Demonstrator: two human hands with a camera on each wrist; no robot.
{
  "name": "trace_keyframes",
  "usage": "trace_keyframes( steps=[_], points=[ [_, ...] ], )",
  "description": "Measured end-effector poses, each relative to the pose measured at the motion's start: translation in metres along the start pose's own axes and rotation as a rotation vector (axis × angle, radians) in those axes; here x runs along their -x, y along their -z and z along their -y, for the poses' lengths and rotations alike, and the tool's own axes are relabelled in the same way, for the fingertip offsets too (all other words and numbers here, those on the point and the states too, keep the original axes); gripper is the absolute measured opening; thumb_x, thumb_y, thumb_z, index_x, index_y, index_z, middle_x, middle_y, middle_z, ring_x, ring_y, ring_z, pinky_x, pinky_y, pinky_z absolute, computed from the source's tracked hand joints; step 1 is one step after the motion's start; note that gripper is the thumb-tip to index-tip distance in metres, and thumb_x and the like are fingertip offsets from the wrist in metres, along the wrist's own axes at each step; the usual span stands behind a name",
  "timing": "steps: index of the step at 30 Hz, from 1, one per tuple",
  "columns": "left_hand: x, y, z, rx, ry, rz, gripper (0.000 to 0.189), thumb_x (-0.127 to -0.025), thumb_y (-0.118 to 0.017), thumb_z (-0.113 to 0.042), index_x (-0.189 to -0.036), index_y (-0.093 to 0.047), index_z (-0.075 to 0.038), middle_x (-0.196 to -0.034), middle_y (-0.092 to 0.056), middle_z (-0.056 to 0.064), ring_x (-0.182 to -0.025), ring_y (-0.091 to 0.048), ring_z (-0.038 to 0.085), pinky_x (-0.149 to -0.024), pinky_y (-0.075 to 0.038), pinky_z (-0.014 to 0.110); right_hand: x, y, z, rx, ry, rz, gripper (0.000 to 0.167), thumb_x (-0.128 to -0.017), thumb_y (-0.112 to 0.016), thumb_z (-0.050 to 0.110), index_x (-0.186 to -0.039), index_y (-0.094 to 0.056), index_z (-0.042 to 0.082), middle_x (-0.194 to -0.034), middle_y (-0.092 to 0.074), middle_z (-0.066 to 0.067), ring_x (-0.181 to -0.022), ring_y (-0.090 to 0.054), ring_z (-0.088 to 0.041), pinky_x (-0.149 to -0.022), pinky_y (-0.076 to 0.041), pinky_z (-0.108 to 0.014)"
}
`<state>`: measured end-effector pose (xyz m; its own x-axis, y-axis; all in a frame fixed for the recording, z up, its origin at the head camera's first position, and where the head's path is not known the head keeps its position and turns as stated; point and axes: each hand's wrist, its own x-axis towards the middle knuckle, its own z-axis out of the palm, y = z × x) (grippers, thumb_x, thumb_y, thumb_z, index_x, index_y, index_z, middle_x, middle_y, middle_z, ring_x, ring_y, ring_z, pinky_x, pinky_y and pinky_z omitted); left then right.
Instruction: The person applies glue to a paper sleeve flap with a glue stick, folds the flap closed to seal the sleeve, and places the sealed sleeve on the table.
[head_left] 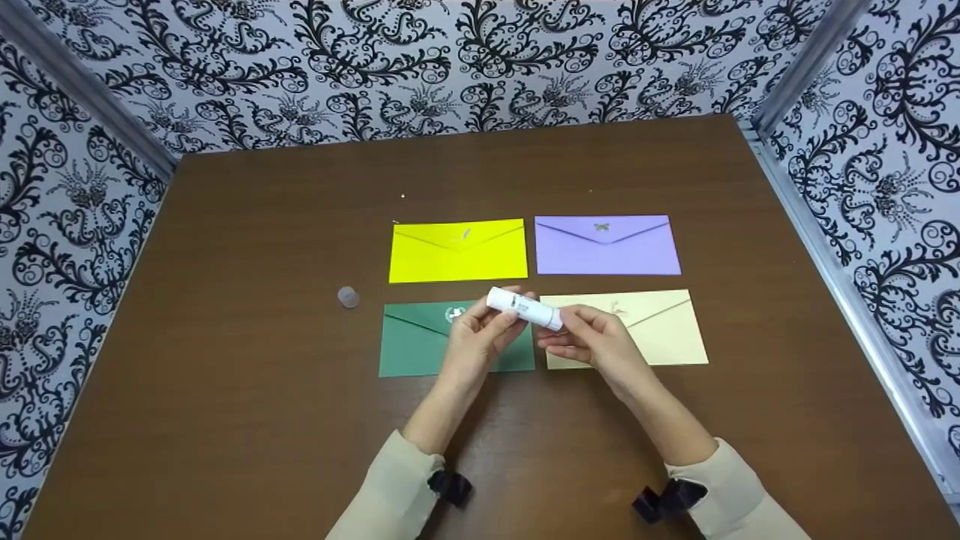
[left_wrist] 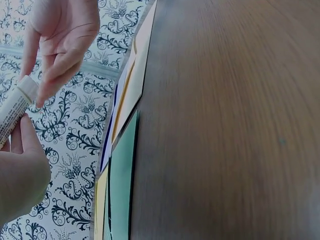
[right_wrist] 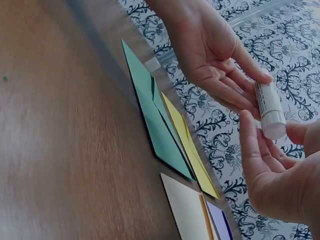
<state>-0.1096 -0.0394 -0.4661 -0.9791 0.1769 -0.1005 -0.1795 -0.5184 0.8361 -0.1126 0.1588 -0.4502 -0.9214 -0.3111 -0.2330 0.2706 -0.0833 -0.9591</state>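
A white glue stick [head_left: 523, 308] is held in the air above the inner edges of the green envelope [head_left: 412, 352] and the cream envelope [head_left: 667, 337]. My left hand [head_left: 474, 341] pinches its body between thumb and fingers. At its lower right end, the thumb and fingertips of my right hand [head_left: 604, 345] hold the base. The right wrist view shows that round base [right_wrist: 274, 125] between the right thumb and fingers. Printed text covers the side of the tube [left_wrist: 14, 112] in the left wrist view. A small translucent cap [head_left: 348, 297] lies on the table to the left.
Behind the hands lie a yellow envelope [head_left: 457, 262] and a purple envelope [head_left: 607, 259], each with a small decoration on its flap. All rest on a brown wooden table [head_left: 225, 375]. Patterned panels [head_left: 375, 67] with metal rails [head_left: 847, 247] border the table.
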Motion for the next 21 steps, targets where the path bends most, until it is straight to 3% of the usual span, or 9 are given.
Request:
trace_keyframes(
  steps=[4,10,17,21],
  points=[
    [0.0009,-0.0002,-0.0008,0.007,0.005,0.007,0.053,-0.095,-0.066,-0.008,-0.140,-0.047,0.011,-0.128,-0.069,0.015,-0.117,-0.067,0.018,-0.103,-0.052,0.036,-0.0002,0.0011,0.0010,-0.051,-0.024,0.000,0.023,-0.102,-0.057,0.017,-0.114,-0.063,-0.002,-0.093,-0.075,-0.003,-0.086,-0.074,-0.013,-0.085,-0.061,-0.030],
    [0.0013,-0.0007,-0.0007,0.016,0.000,0.008,0.054,-0.094,-0.066,-0.007,-0.140,-0.045,0.013,-0.131,-0.066,0.018,-0.118,-0.067,0.019,-0.103,-0.052,0.037,0.0002,0.0014,0.0011,-0.088,0.017,-0.034,0.020,-0.097,-0.063,0.006,-0.116,-0.064,-0.001,-0.101,-0.071,-0.003,-0.090,-0.075,-0.013,-0.087,-0.060,-0.030],
    [0.0009,0.0008,0.0007,-0.011,0.007,-0.012,0.046,-0.096,-0.063,-0.004,-0.139,-0.050,0.009,-0.133,-0.065,0.019,-0.118,-0.067,0.019,-0.102,-0.053,0.036,0.0000,-0.0024,-0.0029,0.026,0.137,-0.131,0.032,-0.087,-0.069,-0.007,-0.118,-0.060,-0.010,-0.104,-0.070,-0.003,-0.094,-0.072,-0.015,-0.086,-0.061,-0.027],
    [0.0009,0.0017,0.0010,-0.029,0.017,-0.017,0.048,-0.097,-0.062,-0.005,-0.140,-0.048,0.009,-0.133,-0.065,0.017,-0.119,-0.067,0.019,-0.102,-0.053,0.037,-0.0004,-0.0025,-0.0035,0.071,0.167,-0.135,0.036,-0.086,-0.071,-0.008,-0.119,-0.058,-0.012,-0.109,-0.069,-0.003,-0.096,-0.071,-0.014,-0.086,-0.060,-0.024]
  ],
)
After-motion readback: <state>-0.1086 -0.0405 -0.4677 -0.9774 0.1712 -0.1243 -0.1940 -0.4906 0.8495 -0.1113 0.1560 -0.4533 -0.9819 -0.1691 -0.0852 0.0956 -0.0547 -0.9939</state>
